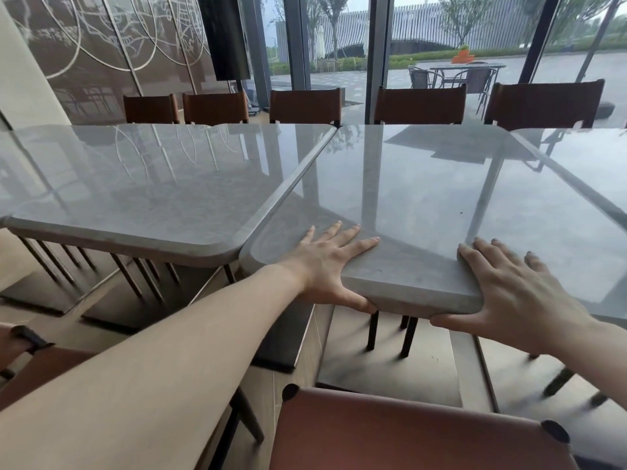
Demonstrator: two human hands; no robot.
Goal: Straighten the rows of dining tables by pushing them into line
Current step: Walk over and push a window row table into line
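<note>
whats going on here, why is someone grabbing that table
A person is lining up grey stone-topped dining tables. Both hands are on the near edge of the middle table: the left hand and the right hand each lie with fingers spread flat on top and the thumb hooked under the edge. That table sits skewed against the left table, its near corner jutting out past it, so the row is not yet straight. Brown chairs line the far side by the windows.

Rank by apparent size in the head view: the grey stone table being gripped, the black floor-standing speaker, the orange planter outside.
1. Grey stone table, largest, though nearest the camera.
2. Black floor-standing speaker.
3. Orange planter, smallest, though farthest away.
</note>
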